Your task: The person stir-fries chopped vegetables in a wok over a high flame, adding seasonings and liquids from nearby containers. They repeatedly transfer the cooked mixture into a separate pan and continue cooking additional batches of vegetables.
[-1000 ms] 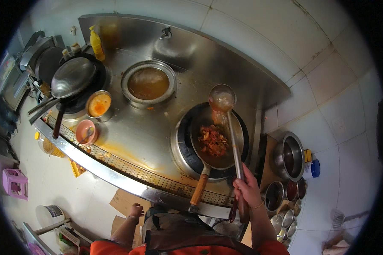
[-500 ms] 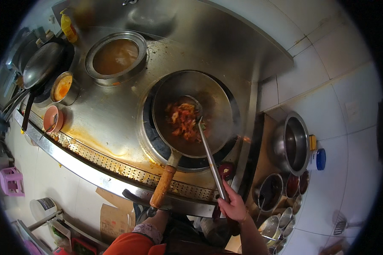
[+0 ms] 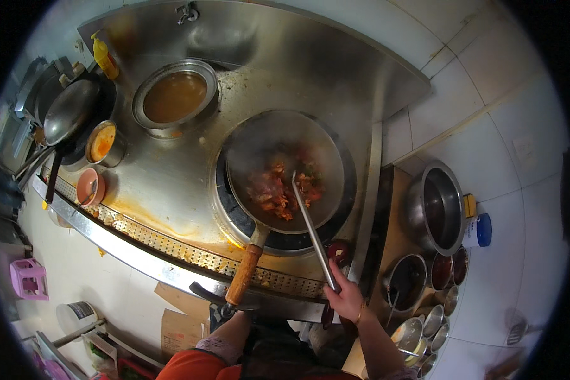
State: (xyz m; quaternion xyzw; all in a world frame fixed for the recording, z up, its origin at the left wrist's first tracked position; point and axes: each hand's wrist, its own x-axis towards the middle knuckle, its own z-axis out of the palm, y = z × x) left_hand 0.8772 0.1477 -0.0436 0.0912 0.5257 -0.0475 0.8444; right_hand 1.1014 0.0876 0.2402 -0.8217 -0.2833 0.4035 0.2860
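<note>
My right hand (image 3: 346,299) is closed around the long metal handle of a ladle (image 3: 310,220). The ladle slants up and left into the wok (image 3: 242,199); its bowl is hidden among the food and steam. Reddish stir-fried pieces with some green, the food (image 3: 278,197), lie in the wok's middle. The wok sits on the burner ring, its wooden handle (image 3: 245,273) pointing toward me. My left forearm (image 3: 233,332) reaches up to the counter's front edge, below the wooden handle's end; the hand and its fingers are hidden there.
Left on the steel counter stand a large pot of brownish liquid (image 3: 176,123), a small pot of orange liquid (image 3: 115,152), a pink bowl (image 3: 99,189) and another wok (image 3: 76,111). At right are a deep steel basin (image 3: 418,209) and several seasoning containers. A perforated drain strip (image 3: 171,252) runs along the front.
The ladle's bowl, visible earlier at the wok's far side, is now hidden in the food. The food has spread to the right, and steam over it is thicker. The view has shifted slightly.
</note>
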